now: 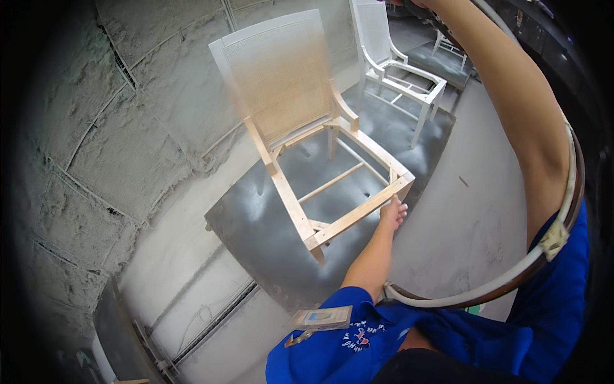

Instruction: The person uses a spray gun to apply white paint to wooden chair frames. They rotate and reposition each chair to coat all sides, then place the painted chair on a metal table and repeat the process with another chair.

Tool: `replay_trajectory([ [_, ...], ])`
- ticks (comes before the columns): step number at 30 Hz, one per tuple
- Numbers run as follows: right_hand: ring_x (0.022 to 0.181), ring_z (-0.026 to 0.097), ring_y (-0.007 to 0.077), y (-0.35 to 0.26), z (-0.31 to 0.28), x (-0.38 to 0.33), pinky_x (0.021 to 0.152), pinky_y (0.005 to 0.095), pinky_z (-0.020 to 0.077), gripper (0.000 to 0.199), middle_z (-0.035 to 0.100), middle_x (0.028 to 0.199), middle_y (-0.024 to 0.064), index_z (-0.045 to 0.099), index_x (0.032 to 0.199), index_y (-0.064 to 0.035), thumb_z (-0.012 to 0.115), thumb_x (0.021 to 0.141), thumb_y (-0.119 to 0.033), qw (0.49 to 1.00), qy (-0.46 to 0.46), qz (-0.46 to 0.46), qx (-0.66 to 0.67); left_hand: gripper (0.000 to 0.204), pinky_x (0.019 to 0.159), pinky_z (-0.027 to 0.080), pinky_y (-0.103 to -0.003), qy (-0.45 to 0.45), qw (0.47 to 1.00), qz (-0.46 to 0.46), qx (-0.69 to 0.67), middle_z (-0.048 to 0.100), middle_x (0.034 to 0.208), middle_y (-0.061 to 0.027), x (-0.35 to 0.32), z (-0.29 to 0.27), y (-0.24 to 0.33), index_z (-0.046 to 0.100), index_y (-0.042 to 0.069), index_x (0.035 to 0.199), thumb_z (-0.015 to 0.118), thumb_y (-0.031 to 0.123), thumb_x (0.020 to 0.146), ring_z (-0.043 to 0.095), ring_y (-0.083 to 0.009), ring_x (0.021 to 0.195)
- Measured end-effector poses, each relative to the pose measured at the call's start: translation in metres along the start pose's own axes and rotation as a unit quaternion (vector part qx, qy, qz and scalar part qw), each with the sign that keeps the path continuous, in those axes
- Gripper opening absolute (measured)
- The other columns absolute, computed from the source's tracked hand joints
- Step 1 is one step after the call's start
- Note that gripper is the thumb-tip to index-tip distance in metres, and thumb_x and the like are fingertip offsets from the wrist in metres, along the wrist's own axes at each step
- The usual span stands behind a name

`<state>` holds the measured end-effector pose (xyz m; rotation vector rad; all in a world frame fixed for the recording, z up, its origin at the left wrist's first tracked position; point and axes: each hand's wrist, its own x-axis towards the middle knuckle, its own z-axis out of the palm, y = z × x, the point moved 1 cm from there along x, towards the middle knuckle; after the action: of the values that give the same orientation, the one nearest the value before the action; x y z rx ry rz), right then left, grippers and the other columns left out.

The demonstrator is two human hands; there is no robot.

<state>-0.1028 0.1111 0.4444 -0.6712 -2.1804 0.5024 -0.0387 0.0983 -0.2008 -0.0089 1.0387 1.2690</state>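
Observation:
A wooden chair frame with an open seat stands in front of me, tilted in the view. Its woven back is white along the top and upper left, fading to bare tan wood lower down. My left hand is closed at the chair's front right corner, its fingers curled against the wood just under the seat rail. At the top edge my right hand is raised and mostly cut off. It is closed around a dark object whose kind I cannot make out. A pale hose loops around my right arm.
Beneath the chair lies a dark metal platform with white patches. A white chair stands behind it to the right, and another white piece farther back. A rough, dust-coated wall rises on the left. A rail runs along the lower left.

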Motion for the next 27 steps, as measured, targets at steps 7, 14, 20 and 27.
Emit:
replay_trajectory([
  [7, 0.059, 0.063, 0.0141, -0.013, 0.040, -0.045, 0.046, 0.0305, 0.0483, 0.018, 0.065, 0.070, 0.0047, 0.067, 0.087, -0.0046, 0.064, 0.094, -0.021, 0.992, -0.072, 0.012, 0.106, 0.066, 0.095, 0.047, -0.043, -0.007, 0.979, -0.035, 0.203, 0.069, 0.130, -0.0042, -0.095, -0.128, -0.059, 0.052, 0.012, 0.148, 0.054, 0.059, 0.102, 0.061, -0.0205, 0.105],
  [14, 0.059, 0.065, 0.0160, -0.024, 0.072, -0.070, 0.044, 0.0323, 0.0478, 0.021, 0.066, 0.070, 0.0065, 0.069, 0.097, -0.0005, 0.066, 0.093, -0.021, 0.976, -0.107, 0.043, 0.183, 0.043, 0.077, 0.050, -0.037, 0.080, 0.950, 0.113, 0.282, 0.076, 0.103, -0.0047, -0.136, -0.187, -0.071, 0.070, 0.009, 0.126, 0.063, 0.043, 0.100, 0.065, -0.0197, 0.081],
  [20, 0.051, 0.057, 0.0172, -0.017, 0.117, -0.072, 0.045, 0.0323, 0.0475, 0.026, 0.064, 0.067, 0.0052, 0.070, 0.085, -0.0018, 0.069, 0.090, -0.027, 0.997, -0.037, 0.053, -0.048, 0.032, 0.081, 0.051, -0.043, 0.210, 0.791, 0.323, 0.475, 0.073, 0.095, -0.0117, -0.162, -0.156, -0.046, 0.073, 0.007, 0.115, 0.071, 0.031, 0.094, 0.067, -0.0328, 0.091],
  [27, 0.063, 0.065, 0.0111, -0.001, 0.162, -0.103, 0.042, 0.0263, 0.0441, 0.027, 0.066, 0.076, 0.0022, 0.068, 0.111, -0.0080, 0.068, 0.093, -0.028, 0.989, -0.124, 0.080, -0.008, 0.040, 0.090, 0.037, -0.048, 0.349, 0.565, 0.502, 0.554, 0.061, 0.110, -0.0046, -0.188, -0.139, -0.004, 0.068, 0.016, 0.120, 0.081, 0.023, 0.083, 0.056, -0.0263, 0.111],
])
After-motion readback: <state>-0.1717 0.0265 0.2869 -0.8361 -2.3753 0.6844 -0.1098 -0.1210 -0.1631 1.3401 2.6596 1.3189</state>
